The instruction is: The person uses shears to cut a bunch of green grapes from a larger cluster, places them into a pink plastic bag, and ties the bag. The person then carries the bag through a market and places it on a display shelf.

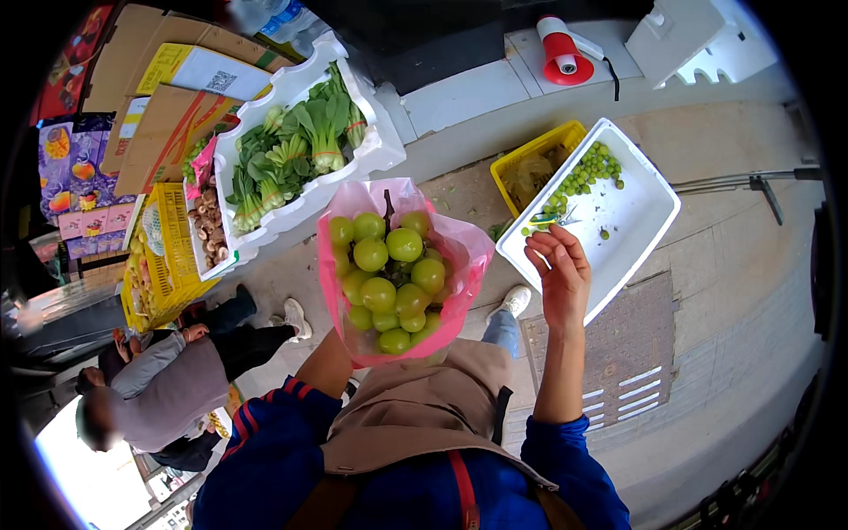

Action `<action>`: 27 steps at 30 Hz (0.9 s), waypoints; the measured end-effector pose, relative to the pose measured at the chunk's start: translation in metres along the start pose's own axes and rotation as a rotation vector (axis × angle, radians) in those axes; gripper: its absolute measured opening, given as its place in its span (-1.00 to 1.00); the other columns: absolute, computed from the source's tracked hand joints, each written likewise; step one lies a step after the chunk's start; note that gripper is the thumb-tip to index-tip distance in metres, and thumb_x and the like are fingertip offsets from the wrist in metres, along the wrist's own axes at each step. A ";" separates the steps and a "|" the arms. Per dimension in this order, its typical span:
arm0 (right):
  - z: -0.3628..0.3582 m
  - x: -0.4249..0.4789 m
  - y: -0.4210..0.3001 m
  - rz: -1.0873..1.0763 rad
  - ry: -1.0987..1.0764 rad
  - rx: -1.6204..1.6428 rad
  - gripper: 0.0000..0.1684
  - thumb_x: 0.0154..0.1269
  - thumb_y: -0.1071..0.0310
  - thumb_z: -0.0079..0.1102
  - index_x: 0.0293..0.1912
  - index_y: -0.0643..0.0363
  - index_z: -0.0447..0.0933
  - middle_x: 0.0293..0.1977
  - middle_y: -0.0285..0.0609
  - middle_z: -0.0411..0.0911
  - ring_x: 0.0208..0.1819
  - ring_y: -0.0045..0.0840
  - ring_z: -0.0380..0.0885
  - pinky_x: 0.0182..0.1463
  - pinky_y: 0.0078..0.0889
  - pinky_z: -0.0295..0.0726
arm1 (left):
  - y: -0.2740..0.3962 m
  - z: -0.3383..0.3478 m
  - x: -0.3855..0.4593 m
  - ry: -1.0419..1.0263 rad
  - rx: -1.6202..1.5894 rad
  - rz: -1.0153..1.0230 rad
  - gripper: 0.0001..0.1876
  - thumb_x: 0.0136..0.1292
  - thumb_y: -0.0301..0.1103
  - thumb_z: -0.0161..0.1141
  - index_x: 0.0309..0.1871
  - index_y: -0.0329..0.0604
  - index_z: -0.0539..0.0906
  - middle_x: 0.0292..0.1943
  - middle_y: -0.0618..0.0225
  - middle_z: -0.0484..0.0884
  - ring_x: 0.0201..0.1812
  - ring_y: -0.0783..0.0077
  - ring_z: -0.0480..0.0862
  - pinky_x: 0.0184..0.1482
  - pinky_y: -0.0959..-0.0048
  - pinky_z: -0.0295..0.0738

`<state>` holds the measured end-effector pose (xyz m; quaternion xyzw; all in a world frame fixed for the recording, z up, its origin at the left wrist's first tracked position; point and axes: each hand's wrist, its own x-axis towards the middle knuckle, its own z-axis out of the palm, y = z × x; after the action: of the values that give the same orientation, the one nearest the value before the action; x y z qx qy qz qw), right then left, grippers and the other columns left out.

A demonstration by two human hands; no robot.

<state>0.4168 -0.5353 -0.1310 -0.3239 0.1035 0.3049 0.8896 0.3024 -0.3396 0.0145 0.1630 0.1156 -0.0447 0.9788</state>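
A bunch of large green grapes (391, 278) with a dark stem lies in a pink and clear plastic bag (464, 255) in front of my chest. My left forearm runs up behind the bag; the hand itself is hidden by it. To the right, my right hand (563, 275) is raised over the near edge of a white foam tray (636, 242), its fingers bent and somewhat apart, with nothing seen in them. Small loose green grapes (593, 169) lie along the tray's left side. Scissors (560, 218) rest near its lower left, just beyond my fingertips.
A yellow crate (507, 175) stands beside the tray. At the left are a foam box of leafy greens (291, 159), mushrooms (207, 228), a yellow basket (175, 258) and cardboard (172, 132). A red and white megaphone (560, 50) sits on a ledge. Another person (175, 377) stands lower left.
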 end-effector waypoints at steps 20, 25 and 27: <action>0.345 -0.111 -0.114 -0.915 -1.181 -1.518 -0.88 -0.03 0.46 0.21 -0.40 0.22 0.51 -0.06 -0.03 0.31 -0.26 -0.23 0.43 -0.15 -0.31 0.41 | 0.038 0.054 -0.059 -0.180 0.435 0.202 -0.41 0.20 0.02 -0.02 0.20 -0.17 0.28 0.03 0.22 0.44 0.00 0.42 0.48 0.03 0.49 0.39; 0.355 -0.130 -0.107 -0.488 -1.152 -1.388 -0.86 -0.05 0.51 0.22 -0.39 0.25 0.48 -0.15 -0.02 0.37 -0.30 -0.24 0.44 -0.20 -0.37 0.43 | 0.040 0.031 -0.075 0.022 0.703 0.221 -0.35 0.18 0.12 -0.04 0.20 -0.17 0.29 0.00 0.20 0.46 -0.02 0.43 0.49 0.02 0.50 0.39; 0.359 -0.130 -0.106 -0.543 -1.184 -1.418 -0.87 -0.05 0.52 0.22 -0.41 0.27 0.47 -0.32 -0.08 0.48 -0.40 -0.29 0.47 -0.31 -0.41 0.46 | 0.046 0.035 -0.078 0.076 0.789 0.243 -0.33 0.17 0.16 -0.04 0.20 -0.18 0.29 -0.01 0.20 0.47 -0.02 0.43 0.49 0.01 0.51 0.40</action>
<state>0.3733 -0.4318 0.2493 -0.5930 -0.6490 0.1943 0.4352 0.2401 -0.3039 0.0798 0.5395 0.1054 0.0361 0.8346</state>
